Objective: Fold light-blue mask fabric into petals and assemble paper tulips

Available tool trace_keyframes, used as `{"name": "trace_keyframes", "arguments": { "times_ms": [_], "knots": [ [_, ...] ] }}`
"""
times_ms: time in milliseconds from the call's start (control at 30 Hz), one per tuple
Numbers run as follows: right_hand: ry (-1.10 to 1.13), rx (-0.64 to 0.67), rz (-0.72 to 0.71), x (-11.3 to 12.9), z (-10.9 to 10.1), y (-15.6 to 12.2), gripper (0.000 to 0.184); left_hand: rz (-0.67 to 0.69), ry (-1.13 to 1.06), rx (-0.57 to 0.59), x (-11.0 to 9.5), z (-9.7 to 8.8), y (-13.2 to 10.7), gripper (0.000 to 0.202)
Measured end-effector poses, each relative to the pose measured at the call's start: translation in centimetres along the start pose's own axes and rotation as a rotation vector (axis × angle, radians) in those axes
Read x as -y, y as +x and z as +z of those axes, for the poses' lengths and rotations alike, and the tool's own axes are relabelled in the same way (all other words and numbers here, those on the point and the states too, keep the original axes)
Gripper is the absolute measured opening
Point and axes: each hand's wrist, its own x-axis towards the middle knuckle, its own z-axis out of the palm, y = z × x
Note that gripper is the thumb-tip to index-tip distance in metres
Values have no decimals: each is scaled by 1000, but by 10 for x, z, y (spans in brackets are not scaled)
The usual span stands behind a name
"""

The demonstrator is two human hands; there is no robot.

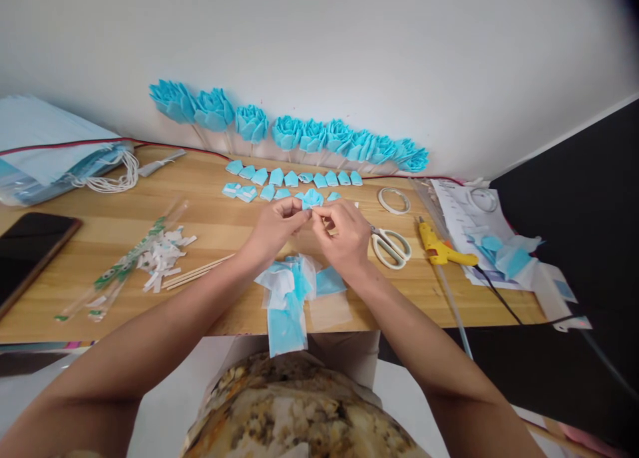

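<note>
Both of my hands meet at the middle of the table around a small blue flower bud (313,199). My left hand (281,224) pinches it from the left, thumb against its lower edge. From the right, my right hand (343,228) pinches its base between thumb and finger. Two rows of folded blue petals (291,178) lie just beyond the hands. Below my wrists is a pile of cut blue and white fabric pieces (292,288), one hanging over the table's edge. Scissors with pale handles (392,247) lie beside my right hand.
Finished blue flowers on sticks (251,123) lean along the wall. To the right are a tape roll (394,200) and a yellow glue gun (442,246) with its cable. On the left lie wooden sticks (197,271), white scraps (162,255), clear plastic sleeves (122,271) and a phone (32,251).
</note>
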Motion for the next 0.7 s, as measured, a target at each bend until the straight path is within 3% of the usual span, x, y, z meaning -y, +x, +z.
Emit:
{"name": "trace_keyframes", "arguments": {
  "times_ms": [167,433,600,700],
  "knots": [
    [22,21,3,-2,-1,2,19,18,2,4,2,-1,1,24],
    [103,170,48,0,-17,11,27,-6,5,-14,3,-6,5,29],
    [363,180,427,-17,-28,23,32,-28,15,16,3,-8,7,31],
    [587,340,602,-31,-26,24,39,-42,37,45,3,-7,7,33]
  ]
}}
